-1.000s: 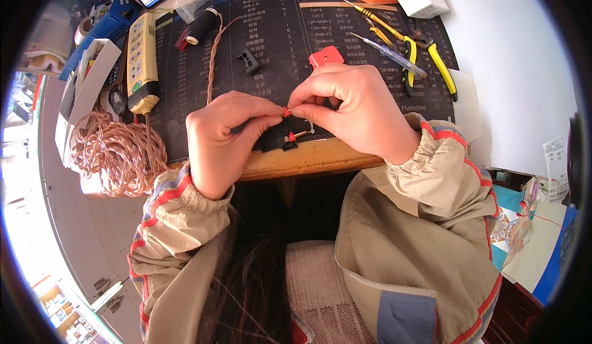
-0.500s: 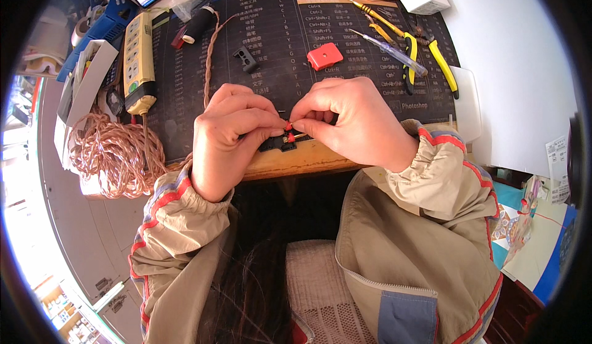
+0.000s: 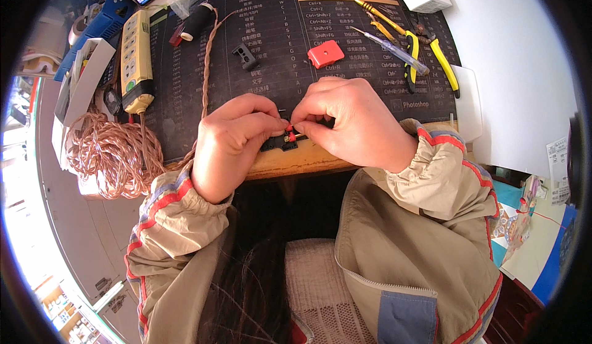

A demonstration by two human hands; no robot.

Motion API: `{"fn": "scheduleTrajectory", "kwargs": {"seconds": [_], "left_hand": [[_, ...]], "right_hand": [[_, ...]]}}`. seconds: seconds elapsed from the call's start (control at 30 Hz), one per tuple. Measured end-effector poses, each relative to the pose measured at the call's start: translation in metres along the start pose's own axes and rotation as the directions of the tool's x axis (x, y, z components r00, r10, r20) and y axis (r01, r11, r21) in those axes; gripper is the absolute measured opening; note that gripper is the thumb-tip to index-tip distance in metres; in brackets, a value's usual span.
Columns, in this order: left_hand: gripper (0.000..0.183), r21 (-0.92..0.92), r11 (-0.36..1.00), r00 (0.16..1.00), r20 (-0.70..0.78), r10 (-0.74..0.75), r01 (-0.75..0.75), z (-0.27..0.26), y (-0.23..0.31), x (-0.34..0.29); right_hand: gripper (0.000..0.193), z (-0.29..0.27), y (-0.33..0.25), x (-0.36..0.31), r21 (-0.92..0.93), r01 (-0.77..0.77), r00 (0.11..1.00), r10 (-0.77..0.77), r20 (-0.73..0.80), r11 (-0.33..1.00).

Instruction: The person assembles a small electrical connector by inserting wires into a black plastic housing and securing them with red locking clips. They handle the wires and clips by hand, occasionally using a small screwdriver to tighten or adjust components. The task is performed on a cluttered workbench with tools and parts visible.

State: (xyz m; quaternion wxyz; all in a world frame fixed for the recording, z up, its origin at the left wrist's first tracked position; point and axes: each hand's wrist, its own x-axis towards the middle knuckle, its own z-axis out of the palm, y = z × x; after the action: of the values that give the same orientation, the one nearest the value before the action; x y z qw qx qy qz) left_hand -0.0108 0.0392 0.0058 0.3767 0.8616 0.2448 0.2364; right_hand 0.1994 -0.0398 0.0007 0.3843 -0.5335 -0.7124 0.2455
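Note:
My left hand (image 3: 237, 137) and my right hand (image 3: 354, 122) meet at the near edge of the dark desk mat (image 3: 179, 78). Both are closed in a pinch, thumb against forefinger, on a small red piece (image 3: 290, 129) between the fingertips. Just below it sits a small black part (image 3: 288, 146) with a bit of red and brassy metal in it, at the mat's edge. Fingers cover much of these little parts, so their exact kind is unclear. Beyond my hands lie a red plastic cover (image 3: 325, 54) and a black plastic piece with holes (image 3: 246, 57).
At the far right are a clear-handled screwdriver (image 3: 394, 53), a yellow-handled thin tool (image 3: 379, 12) and yellow-black pliers (image 3: 444, 66). On the left lie a power strip (image 3: 137, 60), a coil of twisted brown cable (image 3: 111, 156) and a black spool (image 3: 198, 20). One twisted cable (image 3: 207, 72) crosses the mat.
Both hands keep their pinch at the same spot. The left hand has tilted slightly, and the view has shifted a little.

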Motion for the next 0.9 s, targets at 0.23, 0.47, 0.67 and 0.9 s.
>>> {"fn": "scheduleTrajectory", "kwargs": {"seconds": [0.23,0.47,0.67,0.9], "left_hand": [[0.037,0.128,0.980,0.987,0.054,0.150,-0.155,-0.004,-0.003,-0.004],[0.046,0.180,0.956,0.973,0.030,0.230,-0.232,0.003,-0.003,-0.016],[0.042,0.056,0.982,0.983,-0.022,0.183,-0.182,0.002,-0.011,-0.018],[0.036,-0.050,0.992,0.988,-0.112,0.106,-0.112,0.008,-0.012,-0.018]], "right_hand": [[0.013,-0.004,-0.002,0.000,-0.053,0.033,0.999,-0.031,0.038,0.998],[0.015,-0.001,-0.007,-0.004,-0.124,0.061,0.997,-0.054,0.053,0.990],[0.007,0.000,-0.010,-0.009,-0.132,0.011,1.000,-0.011,0.004,0.991],[0.013,-0.005,-0.019,-0.015,-0.178,-0.025,0.999,0.017,-0.044,0.984]]}}
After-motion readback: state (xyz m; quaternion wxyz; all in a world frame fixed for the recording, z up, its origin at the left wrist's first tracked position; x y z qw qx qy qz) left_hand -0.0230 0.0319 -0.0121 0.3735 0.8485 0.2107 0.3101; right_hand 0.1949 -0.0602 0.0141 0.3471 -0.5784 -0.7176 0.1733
